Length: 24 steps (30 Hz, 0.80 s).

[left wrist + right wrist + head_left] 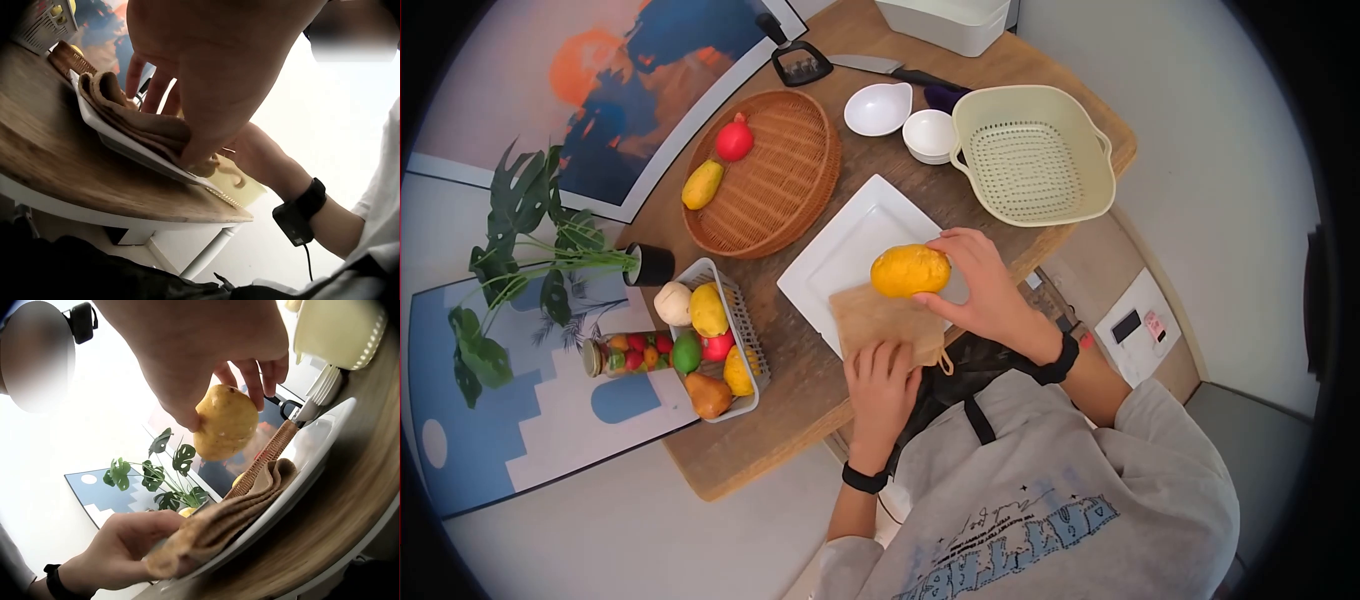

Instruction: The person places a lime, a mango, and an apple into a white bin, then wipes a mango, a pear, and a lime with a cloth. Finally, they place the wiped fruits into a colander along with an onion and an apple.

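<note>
My right hand point(980, 285) pinches a plump yellow oval fruit point(910, 271) between thumb and fingers, raised above a square white plate point(808, 277). The right wrist view shows a dark stem spot on the fruit point(226, 424). On the near side of the plate lies a folded tan cloth point(878, 318) with a small loop at one corner. My left hand point(880, 385) grips the cloth's near end. Its fingers lie over the top, and the cloth's layered folds point(134, 122) show in the left wrist view.
A round wicker tray point(775, 200) bears a red and a yellow fruit. A grey basket point(758, 385) holds several fruits, beside a jar point(625, 354) and a potted plant point(648, 265). Small white bowls point(878, 108), a cream colander point(1040, 165) and a knife point(865, 63) stand farther back.
</note>
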Tool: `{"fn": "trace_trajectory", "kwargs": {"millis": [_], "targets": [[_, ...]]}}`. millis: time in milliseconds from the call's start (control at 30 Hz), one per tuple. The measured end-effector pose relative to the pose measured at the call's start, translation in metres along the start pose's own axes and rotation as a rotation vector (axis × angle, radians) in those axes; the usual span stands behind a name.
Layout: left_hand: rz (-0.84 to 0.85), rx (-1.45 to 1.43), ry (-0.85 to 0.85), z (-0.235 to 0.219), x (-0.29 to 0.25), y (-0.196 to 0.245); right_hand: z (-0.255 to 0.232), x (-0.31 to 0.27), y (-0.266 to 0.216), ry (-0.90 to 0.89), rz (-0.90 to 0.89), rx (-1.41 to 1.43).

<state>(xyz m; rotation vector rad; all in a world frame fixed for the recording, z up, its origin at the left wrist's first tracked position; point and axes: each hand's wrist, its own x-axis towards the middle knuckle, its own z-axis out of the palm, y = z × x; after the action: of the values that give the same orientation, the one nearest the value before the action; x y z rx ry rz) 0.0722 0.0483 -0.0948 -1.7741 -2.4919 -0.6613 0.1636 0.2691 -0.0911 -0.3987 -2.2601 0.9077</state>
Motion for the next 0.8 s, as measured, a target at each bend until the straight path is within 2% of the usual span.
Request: {"fn": "trace_trajectory", "kwargs": {"millis": [33,133,167,267,300,400,533,733,800], "targets": [[0.002,-0.015,0.010,-0.001,0.000,-0.004,-0.002,-0.001,0.000,0.011,0.008,0.003],[-0.200,-0.086,0.076,-0.012,-0.002,-0.020,-0.007,-0.003,0.000,0.049,0.033,0.019],[-0.178,-0.043,0.196,-0.017,0.003,-0.026,-0.007,-0.003,0.000,0.063,0.041,0.027],[-0.566,-0.335,0.262,-0.037,0.011,-0.032,-0.009,-0.004,-0.001,0.077,0.063,0.047],[-0.501,-0.375,0.351,-0.031,0.009,-0.047,-0.009,-0.004,-0.001,0.076,0.067,0.053],[-0.728,-0.718,0.373,-0.034,0.003,-0.065,-0.008,-0.006,-0.001,0.071,0.078,0.067],[-0.747,-0.800,0.434,-0.027,0.001,-0.075,-0.007,-0.010,0.005,0.063,0.081,0.057],[-0.713,-0.859,0.383,-0.023,-0.003,-0.071,-0.009,-0.012,0.004,0.053,0.111,0.062],[-0.595,-0.651,0.142,-0.030,-0.002,-0.057,-0.009,-0.012,0.004,0.055,0.115,0.062]]}}
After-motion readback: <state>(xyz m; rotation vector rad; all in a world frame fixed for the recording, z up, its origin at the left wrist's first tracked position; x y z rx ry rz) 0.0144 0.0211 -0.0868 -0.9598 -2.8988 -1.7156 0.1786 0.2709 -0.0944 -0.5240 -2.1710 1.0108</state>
